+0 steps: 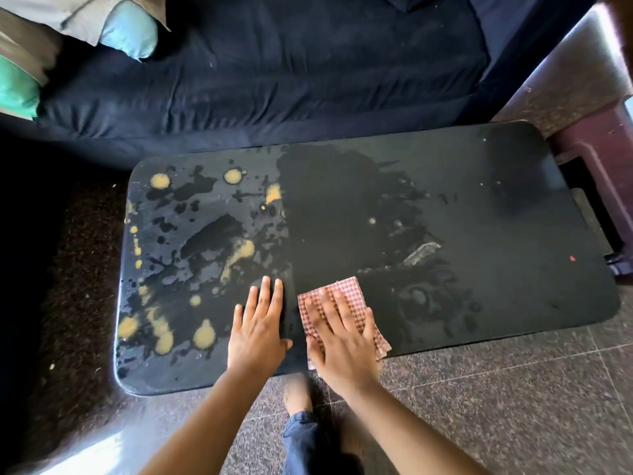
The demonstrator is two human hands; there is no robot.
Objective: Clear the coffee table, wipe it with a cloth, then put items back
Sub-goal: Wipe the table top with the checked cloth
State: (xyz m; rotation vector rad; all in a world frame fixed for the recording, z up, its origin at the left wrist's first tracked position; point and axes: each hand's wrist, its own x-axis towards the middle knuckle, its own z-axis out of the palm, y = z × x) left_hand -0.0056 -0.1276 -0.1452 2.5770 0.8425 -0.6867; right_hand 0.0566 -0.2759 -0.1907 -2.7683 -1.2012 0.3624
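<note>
The black coffee table [496,207] fills the middle of the view, bare of items. Its left half is worn, with tan patches and dark wet blotches; a broad wet band runs down the centre. A folded red-and-white checked cloth [352,296] lies near the front edge. My right hand [342,334] presses flat on the cloth, fingers spread. My left hand [258,323] rests flat on the tabletop just left of the cloth, fingers apart, holding nothing.
A dark blue sofa [274,70] runs along the far side of the table, with teal and beige cushions [126,29] at its left end. A maroon stool [596,138] stands at the table's right end. Speckled tile floor [513,406] and my foot [298,392] are in front.
</note>
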